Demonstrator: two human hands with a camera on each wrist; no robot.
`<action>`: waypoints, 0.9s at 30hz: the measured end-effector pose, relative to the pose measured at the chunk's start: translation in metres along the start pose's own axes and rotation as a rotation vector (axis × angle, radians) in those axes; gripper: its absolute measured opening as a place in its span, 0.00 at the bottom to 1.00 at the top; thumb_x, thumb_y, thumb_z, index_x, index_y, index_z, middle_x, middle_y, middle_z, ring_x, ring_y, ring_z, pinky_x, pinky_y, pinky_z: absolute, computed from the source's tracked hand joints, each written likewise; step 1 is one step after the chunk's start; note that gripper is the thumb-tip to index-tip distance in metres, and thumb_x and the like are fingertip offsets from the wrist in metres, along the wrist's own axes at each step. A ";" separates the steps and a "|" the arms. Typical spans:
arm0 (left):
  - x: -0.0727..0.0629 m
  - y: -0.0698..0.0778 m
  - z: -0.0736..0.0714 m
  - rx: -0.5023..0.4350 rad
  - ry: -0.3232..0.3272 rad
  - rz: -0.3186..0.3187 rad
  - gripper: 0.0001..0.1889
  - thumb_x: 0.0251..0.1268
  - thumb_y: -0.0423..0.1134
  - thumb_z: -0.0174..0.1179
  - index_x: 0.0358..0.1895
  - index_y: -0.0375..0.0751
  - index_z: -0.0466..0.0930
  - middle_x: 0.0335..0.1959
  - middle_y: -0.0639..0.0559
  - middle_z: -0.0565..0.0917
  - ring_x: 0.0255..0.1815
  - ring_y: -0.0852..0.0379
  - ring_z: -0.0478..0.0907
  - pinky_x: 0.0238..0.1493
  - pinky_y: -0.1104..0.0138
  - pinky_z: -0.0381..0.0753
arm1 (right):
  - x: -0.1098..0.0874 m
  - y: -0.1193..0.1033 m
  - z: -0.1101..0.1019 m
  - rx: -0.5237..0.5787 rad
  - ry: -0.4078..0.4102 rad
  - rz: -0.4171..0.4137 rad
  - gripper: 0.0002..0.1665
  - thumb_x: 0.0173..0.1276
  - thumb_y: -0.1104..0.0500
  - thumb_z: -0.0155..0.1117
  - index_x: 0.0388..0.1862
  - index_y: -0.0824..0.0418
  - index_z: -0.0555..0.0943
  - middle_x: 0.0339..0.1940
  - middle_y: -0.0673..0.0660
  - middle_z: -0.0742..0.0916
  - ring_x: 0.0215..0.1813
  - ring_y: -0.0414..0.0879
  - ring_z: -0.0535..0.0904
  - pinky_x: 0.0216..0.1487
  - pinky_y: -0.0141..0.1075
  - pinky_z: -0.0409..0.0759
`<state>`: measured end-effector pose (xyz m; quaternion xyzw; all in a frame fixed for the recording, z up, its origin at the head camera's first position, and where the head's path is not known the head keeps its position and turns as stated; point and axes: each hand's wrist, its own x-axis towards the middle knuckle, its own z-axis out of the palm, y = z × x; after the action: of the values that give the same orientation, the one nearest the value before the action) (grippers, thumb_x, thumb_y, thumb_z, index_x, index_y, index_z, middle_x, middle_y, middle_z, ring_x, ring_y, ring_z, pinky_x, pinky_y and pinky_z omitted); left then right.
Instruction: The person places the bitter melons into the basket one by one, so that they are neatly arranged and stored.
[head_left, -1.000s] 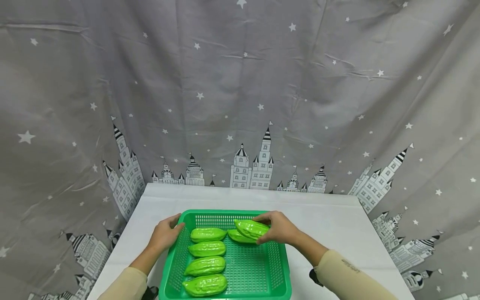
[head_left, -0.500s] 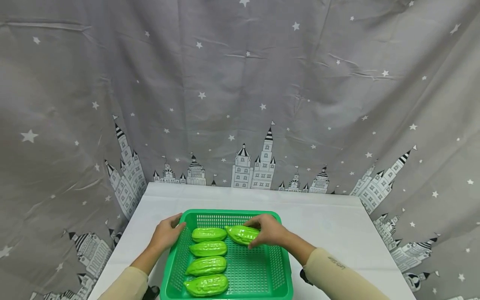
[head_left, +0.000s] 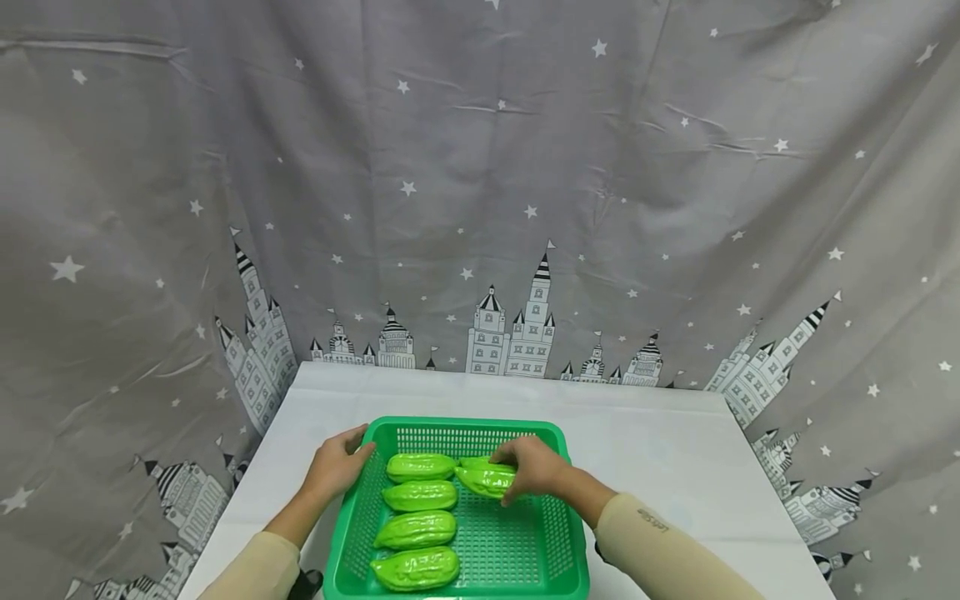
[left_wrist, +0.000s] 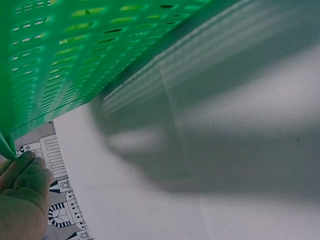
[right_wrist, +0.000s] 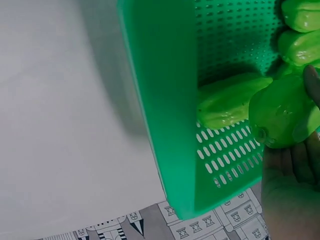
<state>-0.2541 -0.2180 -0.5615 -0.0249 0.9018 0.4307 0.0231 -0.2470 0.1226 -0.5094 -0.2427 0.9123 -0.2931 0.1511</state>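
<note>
A green plastic basket (head_left: 465,421) with slotted walls stands before me. My left hand (head_left: 335,467) grips its rim at the far left corner, the thumb on the inner side; in the left wrist view that hand (left_wrist: 24,195) is at the rim's edge. My right hand (head_left: 534,467) holds a bright green, ridged bitter melon (head_left: 483,481) between thumb and fingers inside the basket. Just behind it lies another bitter melon (head_left: 472,461), partly hidden in the head view; the right wrist view shows that melon (right_wrist: 227,102) against the far wall.
Several bitter melons (head_left: 416,529) lie stacked in a column along the basket's left side. The white table (head_left: 652,450) extends around the basket. A grey curtain (head_left: 480,183) with stars and castles hangs behind it.
My right hand has carried the bitter melon left and toward me, from above the rear one to just in front of it. My left hand stays on the rim.
</note>
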 end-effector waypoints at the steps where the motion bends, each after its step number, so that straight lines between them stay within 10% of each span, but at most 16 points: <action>1: 0.000 0.000 0.000 -0.001 0.001 0.002 0.29 0.77 0.41 0.55 0.71 0.24 0.65 0.66 0.27 0.72 0.67 0.28 0.69 0.66 0.38 0.68 | 0.000 0.001 0.001 -0.014 -0.004 0.005 0.33 0.38 0.66 0.89 0.49 0.64 0.87 0.43 0.52 0.90 0.45 0.42 0.85 0.47 0.32 0.84; 27: -0.001 -0.004 0.000 -0.021 0.000 -0.004 0.28 0.77 0.41 0.54 0.72 0.26 0.65 0.66 0.28 0.72 0.66 0.29 0.70 0.65 0.39 0.70 | 0.020 0.007 0.021 -0.236 -0.139 0.132 0.34 0.39 0.63 0.89 0.50 0.61 0.87 0.41 0.48 0.89 0.45 0.40 0.84 0.49 0.34 0.84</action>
<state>-0.2529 -0.2203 -0.5648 -0.0271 0.8971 0.4403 0.0238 -0.2575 0.1069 -0.5332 -0.2182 0.9417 -0.1555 0.2034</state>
